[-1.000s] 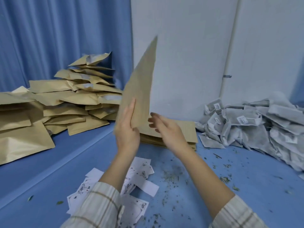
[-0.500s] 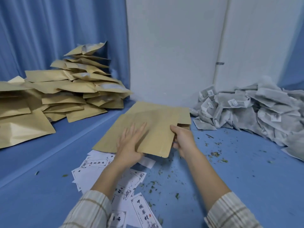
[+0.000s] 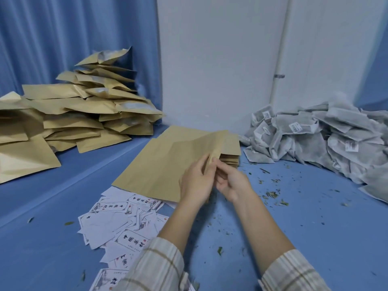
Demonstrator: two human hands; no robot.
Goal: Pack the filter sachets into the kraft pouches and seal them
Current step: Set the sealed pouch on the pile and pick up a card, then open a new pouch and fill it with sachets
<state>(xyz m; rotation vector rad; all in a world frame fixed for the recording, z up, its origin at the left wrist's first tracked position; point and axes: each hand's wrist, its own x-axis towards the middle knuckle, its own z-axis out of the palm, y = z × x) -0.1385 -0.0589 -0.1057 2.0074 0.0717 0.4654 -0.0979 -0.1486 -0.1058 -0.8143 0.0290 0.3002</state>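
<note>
Brown kraft paper is pinched between both hands: the left hand (image 3: 196,181) and right hand (image 3: 230,181) meet at the near right edge of a flat pouch (image 3: 168,164), fingertips gripping its mouth, apparently to part the two layers so a sachet can go in. The pouch lies over a stack of empty pouches (image 3: 230,158) mid-worktop (image 3: 294,217). Grey sachets (image 3: 315,139) wait at the right edge, within reach; filled pouches (image 3: 90,114) pile up at the far left corner; labels (image 3: 126,219) lie scattered near the front edge.

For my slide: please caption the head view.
Both hands work open a kraft pouch between packed pouches and sachets.
</note>
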